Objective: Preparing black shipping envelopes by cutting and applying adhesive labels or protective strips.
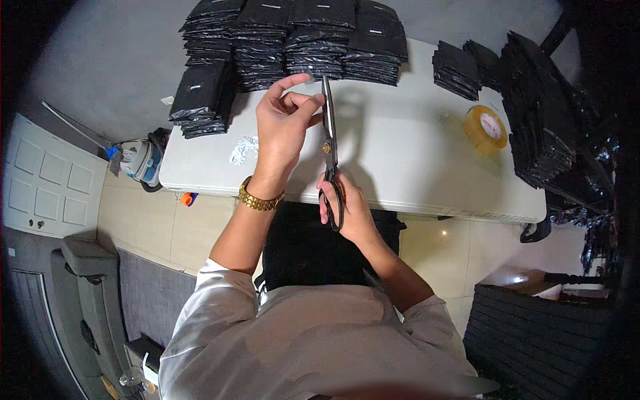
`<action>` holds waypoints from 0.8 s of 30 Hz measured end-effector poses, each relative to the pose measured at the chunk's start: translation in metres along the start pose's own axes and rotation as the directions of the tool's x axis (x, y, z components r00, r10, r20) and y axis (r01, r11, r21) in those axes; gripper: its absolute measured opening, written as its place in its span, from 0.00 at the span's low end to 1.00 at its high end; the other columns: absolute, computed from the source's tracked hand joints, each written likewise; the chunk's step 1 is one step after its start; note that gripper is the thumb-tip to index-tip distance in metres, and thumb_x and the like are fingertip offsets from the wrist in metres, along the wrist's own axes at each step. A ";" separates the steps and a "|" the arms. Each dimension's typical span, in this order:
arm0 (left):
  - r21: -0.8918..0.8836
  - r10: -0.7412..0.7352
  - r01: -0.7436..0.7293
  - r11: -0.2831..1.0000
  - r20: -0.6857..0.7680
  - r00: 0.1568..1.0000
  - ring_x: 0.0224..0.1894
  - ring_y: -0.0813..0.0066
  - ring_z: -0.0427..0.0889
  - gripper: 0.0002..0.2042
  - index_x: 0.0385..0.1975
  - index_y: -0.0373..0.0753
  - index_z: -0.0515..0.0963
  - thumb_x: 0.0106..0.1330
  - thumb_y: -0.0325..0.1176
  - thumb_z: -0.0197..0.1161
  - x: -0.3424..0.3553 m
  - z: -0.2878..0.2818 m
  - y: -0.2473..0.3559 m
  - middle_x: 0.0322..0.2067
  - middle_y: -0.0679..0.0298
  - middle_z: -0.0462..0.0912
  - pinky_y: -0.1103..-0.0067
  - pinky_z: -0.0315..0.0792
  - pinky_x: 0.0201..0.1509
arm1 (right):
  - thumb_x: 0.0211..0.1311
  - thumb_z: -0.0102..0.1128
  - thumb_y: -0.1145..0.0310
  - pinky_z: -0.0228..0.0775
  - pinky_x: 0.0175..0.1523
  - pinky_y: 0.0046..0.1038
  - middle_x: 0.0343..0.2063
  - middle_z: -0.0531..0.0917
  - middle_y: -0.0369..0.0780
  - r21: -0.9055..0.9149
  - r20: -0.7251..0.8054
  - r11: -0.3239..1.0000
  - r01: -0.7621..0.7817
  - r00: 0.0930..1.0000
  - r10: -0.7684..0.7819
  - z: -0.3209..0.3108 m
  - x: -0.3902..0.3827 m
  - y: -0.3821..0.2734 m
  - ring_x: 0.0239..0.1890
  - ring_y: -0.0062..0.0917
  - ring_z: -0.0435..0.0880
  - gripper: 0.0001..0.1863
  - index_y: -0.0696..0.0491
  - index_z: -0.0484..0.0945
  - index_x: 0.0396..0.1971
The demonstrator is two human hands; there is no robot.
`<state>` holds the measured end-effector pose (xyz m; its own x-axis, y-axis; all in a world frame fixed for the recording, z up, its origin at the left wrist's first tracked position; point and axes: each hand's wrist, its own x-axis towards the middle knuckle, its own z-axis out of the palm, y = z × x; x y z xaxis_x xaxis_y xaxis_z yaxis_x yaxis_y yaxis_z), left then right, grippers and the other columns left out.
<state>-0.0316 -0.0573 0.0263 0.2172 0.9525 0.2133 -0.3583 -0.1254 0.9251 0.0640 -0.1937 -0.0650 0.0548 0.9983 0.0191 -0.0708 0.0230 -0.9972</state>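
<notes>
My right hand [352,210] grips a pair of long scissors [331,137] by the black handles. Their blades look closed and point away from me over the white table. My left hand [283,123] is raised just left of the blades, its thumb close to or touching them. Its index finger stretches forward, with a small translucent scrap [309,75] at the tip, too small to name. The other fingers curl in behind the thumb, and what they hold is hidden. On my left wrist sits a gold-coloured watch [261,195].
Stacks of black plastic packages [263,47] line the far side of the white table [400,160], with more black packages [533,113] at the right. A roll of clear yellowish tape [485,129] lies near them. Small white pieces [244,150] are heaped left of my left wrist.
</notes>
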 end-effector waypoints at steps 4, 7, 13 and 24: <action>0.075 0.011 -0.011 0.997 -0.001 1.000 0.43 0.75 0.88 0.18 0.58 0.29 0.74 0.68 0.17 0.64 -0.002 -0.005 -0.002 0.33 0.65 0.87 0.73 0.85 0.51 | 0.81 0.52 0.60 0.72 0.26 0.26 0.19 0.77 0.36 -0.008 -0.014 1.000 0.013 1.000 -0.013 0.001 0.000 -0.005 0.19 0.19 0.78 0.13 0.57 0.74 0.44; 0.180 0.173 -0.170 0.969 0.003 0.985 0.46 0.74 0.87 0.18 0.57 0.30 0.75 0.68 0.17 0.65 0.000 -0.012 -0.010 0.33 0.66 0.87 0.75 0.81 0.56 | 0.81 0.52 0.60 0.72 0.26 0.26 0.19 0.77 0.36 0.000 -0.020 1.000 0.007 1.000 -0.007 0.001 0.001 -0.004 0.19 0.19 0.78 0.13 0.56 0.74 0.43; 0.068 0.298 -0.299 0.952 0.016 0.954 0.53 0.72 0.84 0.27 0.68 0.38 0.68 0.70 0.19 0.64 0.005 -0.016 -0.001 0.57 0.56 0.83 0.75 0.77 0.59 | 0.81 0.52 0.62 0.71 0.26 0.26 0.20 0.77 0.36 0.001 -0.021 1.000 0.001 1.000 -0.001 -0.001 0.002 -0.004 0.19 0.19 0.78 0.12 0.57 0.74 0.43; -0.057 0.029 -0.022 0.998 0.123 0.992 0.48 0.75 0.84 0.32 0.79 0.52 0.52 0.77 0.28 0.54 0.011 -0.010 -0.007 0.71 0.55 0.71 0.66 0.76 0.61 | 0.81 0.51 0.64 0.73 0.26 0.27 0.23 0.77 0.37 0.005 -0.004 1.000 -0.012 1.000 0.012 0.000 0.000 -0.004 0.21 0.20 0.79 0.12 0.58 0.74 0.44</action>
<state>-0.0360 -0.0429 0.0192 0.3168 0.9071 0.2772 -0.4145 -0.1305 0.9006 0.0646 -0.1935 -0.0610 0.0579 0.9983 0.0072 -0.0767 0.0117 -0.9970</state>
